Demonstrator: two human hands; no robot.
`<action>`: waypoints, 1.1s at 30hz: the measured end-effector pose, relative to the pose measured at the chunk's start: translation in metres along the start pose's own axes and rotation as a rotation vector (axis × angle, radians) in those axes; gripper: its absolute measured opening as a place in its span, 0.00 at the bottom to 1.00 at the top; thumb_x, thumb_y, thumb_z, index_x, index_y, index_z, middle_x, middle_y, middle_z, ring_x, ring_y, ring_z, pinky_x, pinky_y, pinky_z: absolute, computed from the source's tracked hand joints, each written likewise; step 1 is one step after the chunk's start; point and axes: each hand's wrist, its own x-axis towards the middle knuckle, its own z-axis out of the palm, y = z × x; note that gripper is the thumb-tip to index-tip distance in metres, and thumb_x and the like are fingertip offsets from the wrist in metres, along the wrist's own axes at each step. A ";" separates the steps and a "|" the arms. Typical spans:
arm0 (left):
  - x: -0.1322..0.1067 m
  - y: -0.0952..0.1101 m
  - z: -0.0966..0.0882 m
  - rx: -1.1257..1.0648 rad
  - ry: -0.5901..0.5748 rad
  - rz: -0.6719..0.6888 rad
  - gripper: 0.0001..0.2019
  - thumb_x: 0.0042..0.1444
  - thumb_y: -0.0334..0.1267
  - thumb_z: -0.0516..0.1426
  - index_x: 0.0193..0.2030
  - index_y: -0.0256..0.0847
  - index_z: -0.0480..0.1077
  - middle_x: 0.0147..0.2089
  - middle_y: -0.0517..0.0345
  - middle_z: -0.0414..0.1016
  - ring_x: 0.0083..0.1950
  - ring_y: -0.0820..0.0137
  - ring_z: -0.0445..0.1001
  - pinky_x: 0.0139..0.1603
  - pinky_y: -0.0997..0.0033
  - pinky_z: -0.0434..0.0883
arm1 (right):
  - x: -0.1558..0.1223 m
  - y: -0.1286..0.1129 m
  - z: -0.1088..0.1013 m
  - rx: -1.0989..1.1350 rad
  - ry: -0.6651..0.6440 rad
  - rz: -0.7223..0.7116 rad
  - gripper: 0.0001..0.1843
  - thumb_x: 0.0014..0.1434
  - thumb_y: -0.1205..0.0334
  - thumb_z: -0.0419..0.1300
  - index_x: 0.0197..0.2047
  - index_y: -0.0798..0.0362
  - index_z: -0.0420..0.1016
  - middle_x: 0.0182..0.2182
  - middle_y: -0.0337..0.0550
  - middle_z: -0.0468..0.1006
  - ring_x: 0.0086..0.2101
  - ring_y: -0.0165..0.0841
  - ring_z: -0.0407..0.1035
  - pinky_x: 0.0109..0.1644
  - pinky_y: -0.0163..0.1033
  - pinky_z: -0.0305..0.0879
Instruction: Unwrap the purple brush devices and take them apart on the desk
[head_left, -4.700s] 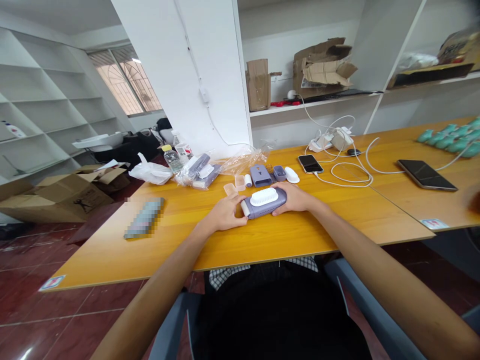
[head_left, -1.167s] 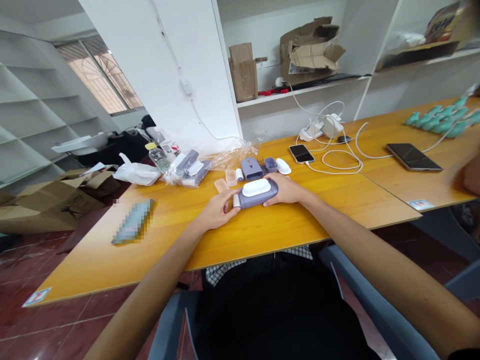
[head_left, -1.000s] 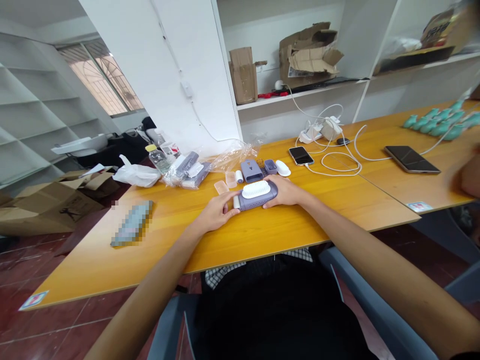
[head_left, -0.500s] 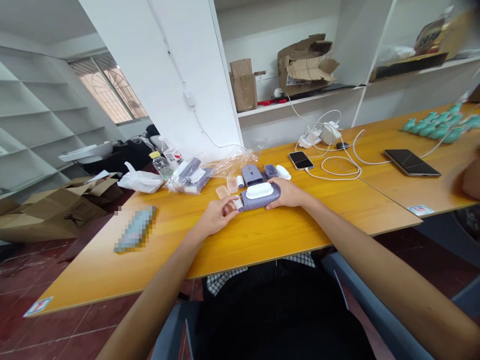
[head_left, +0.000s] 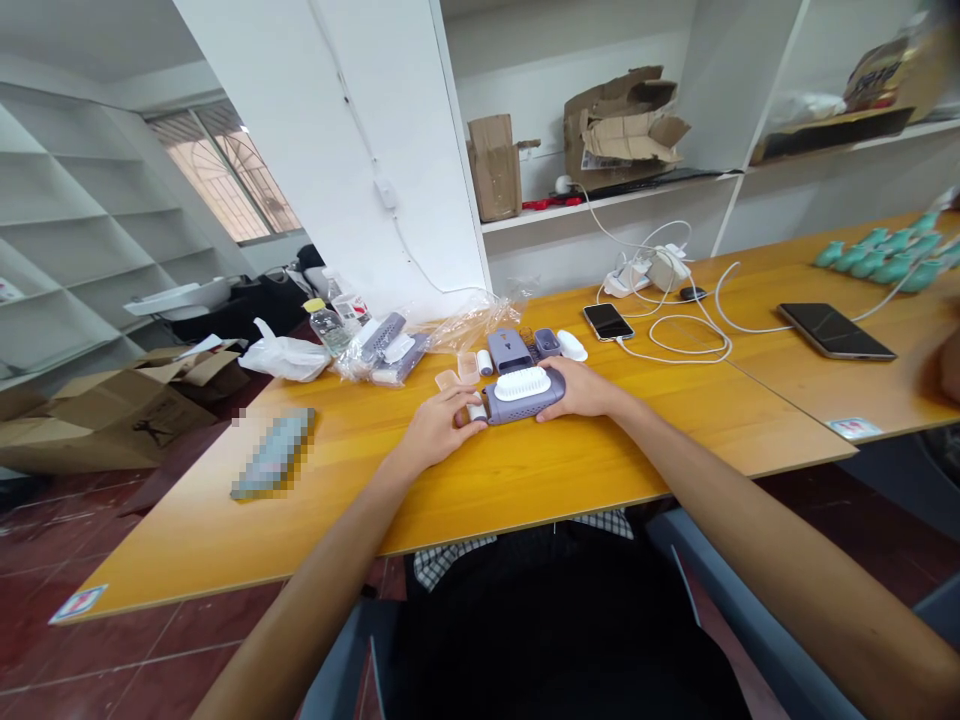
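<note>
My right hand [head_left: 579, 388] is closed around the right end of a purple perforated case [head_left: 516, 409]. On top of that case lies a white bristled brush [head_left: 523, 383]. At the case's left end, my left hand [head_left: 433, 428] pinches a small white cylindrical bottle [head_left: 477, 409], partly hidden by the fingers. Just behind stand a similar small bottle [head_left: 484, 362], a clear little box [head_left: 468, 368] and another clear box [head_left: 447, 380]. An upright purple sleeve [head_left: 508, 351], a purple cup [head_left: 547, 342] and a white oval piece [head_left: 573, 346] sit behind the case.
Plastic-wrapped purple items [head_left: 394, 350], a yellow-capped bottle [head_left: 324, 325] and a white bag [head_left: 281, 352] stand at back left. A charging phone [head_left: 608, 322], tangled cables [head_left: 686, 340] and a tablet [head_left: 836, 331] lie right. A blurred-out object [head_left: 274, 453] is at left.
My left fingers have shifted around the small bottle, with the thumb now lower and nearer the case. My right hand keeps its hold on the case. The view has shifted slightly.
</note>
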 end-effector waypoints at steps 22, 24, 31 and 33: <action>-0.005 -0.008 -0.016 0.091 -0.021 -0.127 0.22 0.61 0.50 0.68 0.58 0.45 0.74 0.53 0.51 0.78 0.52 0.54 0.79 0.55 0.54 0.75 | 0.002 0.001 0.002 -0.011 0.014 0.034 0.50 0.36 0.46 0.85 0.61 0.51 0.75 0.58 0.55 0.79 0.57 0.54 0.75 0.64 0.60 0.70; -0.005 -0.006 -0.014 0.061 0.000 -0.118 0.21 0.62 0.49 0.68 0.58 0.44 0.74 0.57 0.50 0.75 0.55 0.54 0.78 0.59 0.51 0.75 | 0.001 0.001 0.002 -0.012 0.011 0.035 0.50 0.36 0.46 0.84 0.61 0.51 0.75 0.59 0.56 0.79 0.58 0.54 0.75 0.64 0.60 0.69; -0.004 -0.008 -0.008 -0.021 0.010 -0.112 0.19 0.62 0.44 0.66 0.58 0.44 0.74 0.59 0.49 0.73 0.56 0.55 0.78 0.61 0.51 0.76 | 0.003 0.005 0.005 -0.035 0.046 0.035 0.49 0.37 0.46 0.84 0.60 0.51 0.75 0.58 0.57 0.79 0.58 0.55 0.74 0.65 0.61 0.69; -0.004 -0.009 -0.006 -0.037 0.023 -0.092 0.19 0.62 0.42 0.66 0.59 0.45 0.74 0.59 0.49 0.73 0.61 0.54 0.76 0.66 0.50 0.73 | 0.004 0.006 0.005 -0.049 0.049 0.022 0.48 0.38 0.46 0.84 0.60 0.52 0.76 0.58 0.58 0.79 0.59 0.55 0.74 0.65 0.61 0.69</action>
